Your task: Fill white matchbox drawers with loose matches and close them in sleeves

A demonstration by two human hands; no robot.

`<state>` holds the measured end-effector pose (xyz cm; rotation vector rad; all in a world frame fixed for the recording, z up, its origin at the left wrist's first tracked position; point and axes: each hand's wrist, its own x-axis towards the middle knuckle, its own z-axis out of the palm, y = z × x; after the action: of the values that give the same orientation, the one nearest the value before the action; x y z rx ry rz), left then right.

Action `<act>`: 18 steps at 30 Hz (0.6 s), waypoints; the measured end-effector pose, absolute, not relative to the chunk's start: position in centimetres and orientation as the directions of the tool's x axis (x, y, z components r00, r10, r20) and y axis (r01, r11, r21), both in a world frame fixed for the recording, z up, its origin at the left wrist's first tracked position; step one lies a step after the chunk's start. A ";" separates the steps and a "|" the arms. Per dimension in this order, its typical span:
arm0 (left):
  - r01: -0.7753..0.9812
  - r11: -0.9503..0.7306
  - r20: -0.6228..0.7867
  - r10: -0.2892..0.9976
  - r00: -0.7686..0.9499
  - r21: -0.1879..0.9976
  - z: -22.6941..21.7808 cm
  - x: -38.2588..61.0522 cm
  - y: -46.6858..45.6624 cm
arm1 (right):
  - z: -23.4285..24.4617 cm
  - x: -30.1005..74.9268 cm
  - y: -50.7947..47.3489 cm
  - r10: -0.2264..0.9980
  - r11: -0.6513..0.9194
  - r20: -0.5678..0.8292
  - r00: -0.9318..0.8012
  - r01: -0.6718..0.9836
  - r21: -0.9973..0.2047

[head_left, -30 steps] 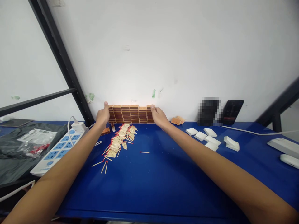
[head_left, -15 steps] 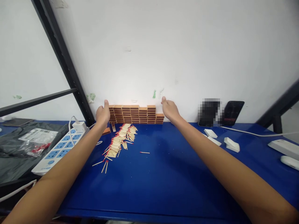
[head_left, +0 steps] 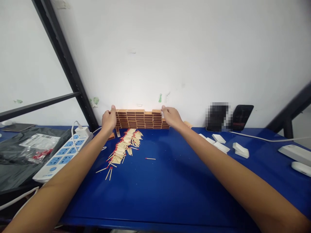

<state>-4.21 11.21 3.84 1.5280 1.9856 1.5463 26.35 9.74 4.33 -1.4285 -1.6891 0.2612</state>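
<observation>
A low wall of stacked matchboxes stands against the white wall, its brown striking sides facing me. My left hand is closed at the stack's left end, thumb up and fingers bent, partly hidden from view. At the top right, my right hand is closed with thumb and fingers on the end matchbox, which sits slightly out of line with the boxes below. In front of the stack lies a long heap of red-tipped matches. One matchbox leans upright by the heap, and another lies beside my left wrist.
A single match lies on the blue table. To the left are a power strip and a dark plastic bag. White blocks and a black phone are at the right. An orange piece shows behind my right wrist.
My right hand has moved left onto the top right matchbox, which has shifted slightly left. My left hand has moved a little right against the stack's end.
</observation>
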 end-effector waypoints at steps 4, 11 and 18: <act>0.588 -0.071 0.398 0.800 -0.449 0.806 3.9 -4.2 11.1 | 3.6 26.5 10.2 0.846 0.381 0.532 -0.010 0.711 -0.591; 0.579 -0.074 0.391 0.805 -0.446 0.812 3.9 -4.1 11.0 | 3.1 26.0 10.1 0.839 0.425 0.524 -0.145 0.775 -0.467; 0.580 -0.087 0.404 0.800 -0.444 0.810 3.8 -4.1 11.0 | 2.9 25.1 8.7 0.809 0.456 0.495 -0.318 0.870 -0.187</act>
<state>-4.13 11.04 3.77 1.5239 1.9682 1.5499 25.14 8.66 2.91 -1.3981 -2.1830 -0.1535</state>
